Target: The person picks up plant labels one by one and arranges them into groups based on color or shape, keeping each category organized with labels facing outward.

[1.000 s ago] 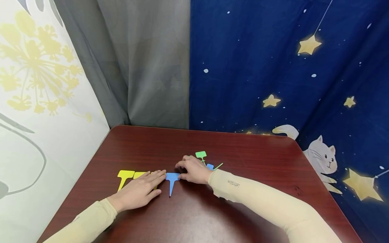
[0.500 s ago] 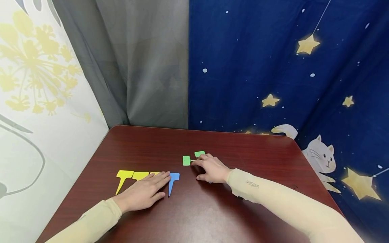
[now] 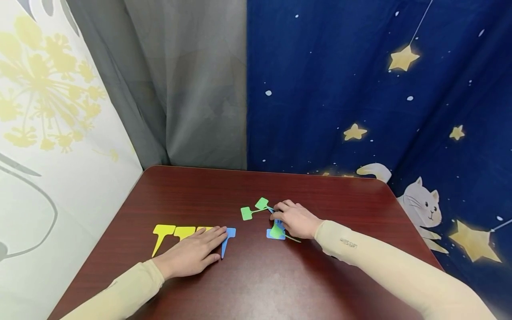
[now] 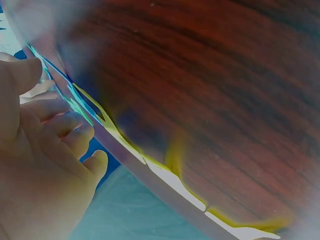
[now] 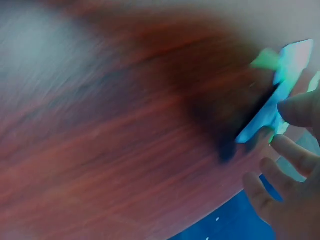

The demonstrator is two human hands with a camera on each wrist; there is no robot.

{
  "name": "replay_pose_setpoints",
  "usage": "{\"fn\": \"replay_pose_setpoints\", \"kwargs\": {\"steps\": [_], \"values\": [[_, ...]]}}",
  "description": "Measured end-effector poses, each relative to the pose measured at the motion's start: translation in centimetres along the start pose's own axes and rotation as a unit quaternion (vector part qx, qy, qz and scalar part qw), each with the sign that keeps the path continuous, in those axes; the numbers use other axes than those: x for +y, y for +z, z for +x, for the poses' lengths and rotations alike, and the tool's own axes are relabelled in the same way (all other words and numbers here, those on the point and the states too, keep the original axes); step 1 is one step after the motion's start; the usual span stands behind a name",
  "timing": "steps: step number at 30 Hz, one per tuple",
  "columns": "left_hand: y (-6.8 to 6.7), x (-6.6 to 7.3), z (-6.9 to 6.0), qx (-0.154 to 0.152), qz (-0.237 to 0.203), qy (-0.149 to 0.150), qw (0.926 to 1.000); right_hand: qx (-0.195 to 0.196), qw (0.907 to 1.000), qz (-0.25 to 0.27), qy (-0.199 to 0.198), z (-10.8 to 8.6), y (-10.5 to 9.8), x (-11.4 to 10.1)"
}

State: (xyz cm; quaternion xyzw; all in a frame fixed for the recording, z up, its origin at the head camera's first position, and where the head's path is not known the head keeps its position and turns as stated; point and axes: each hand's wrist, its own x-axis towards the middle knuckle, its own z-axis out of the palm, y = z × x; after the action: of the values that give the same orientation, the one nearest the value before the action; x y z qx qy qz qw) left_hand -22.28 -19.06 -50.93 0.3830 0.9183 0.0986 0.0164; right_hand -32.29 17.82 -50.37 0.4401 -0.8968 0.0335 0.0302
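T-shaped plastic plant labels lie on the dark red table (image 3: 256, 284). Several yellow labels (image 3: 164, 229) form a row on the left, ending in a blue label (image 3: 230, 232). My left hand (image 3: 196, 252) lies over this row with its fingers extended, covering part of the yellow ones and the blue one's edge. To the right, my right hand (image 3: 298, 219) pinches a blue plant label (image 5: 265, 115) between thumb and index finger, at a loose pile. In that pile, a green label (image 3: 276, 231) overlaps blue ones; the fingers hide some of it.
Two green labels (image 3: 246, 214) lie left of the right hand, their stems crossing towards the pile. Behind the table hang a grey curtain (image 3: 206, 89) and a blue starry curtain (image 3: 320, 89). A white patterned cloth (image 3: 60, 200) hangs on the left.
My right hand has left the blue label at the row's end and moved right to the pile, where labels have shifted. My left hand has slid slightly right along the row.
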Motion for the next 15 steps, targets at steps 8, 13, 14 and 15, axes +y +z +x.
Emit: {"fn": "replay_pose_setpoints", "kwargs": {"steps": [8,13,14,15], "values": [[0.2,0.1,0.2,0.003,-0.001,0.001,1.0000,0.019,0.9981,-0.055,-0.020,-1.1,-0.1,2.1],[0.2,0.2,0.2,0.000,0.003,0.004,1.0000,0.023,0.9981,-0.057,0.005,-1.7,0.0,2.9],[0.2,0.2,0.2,0.000,0.004,0.004,1.0000,0.022,0.9983,-0.053,0.013,-1.8,0.0,3.0],[0.2,0.2,0.2,-0.001,0.005,0.004,1.0000,0.019,0.9983,-0.050,0.022,-1.9,-0.1,3.1]]}}
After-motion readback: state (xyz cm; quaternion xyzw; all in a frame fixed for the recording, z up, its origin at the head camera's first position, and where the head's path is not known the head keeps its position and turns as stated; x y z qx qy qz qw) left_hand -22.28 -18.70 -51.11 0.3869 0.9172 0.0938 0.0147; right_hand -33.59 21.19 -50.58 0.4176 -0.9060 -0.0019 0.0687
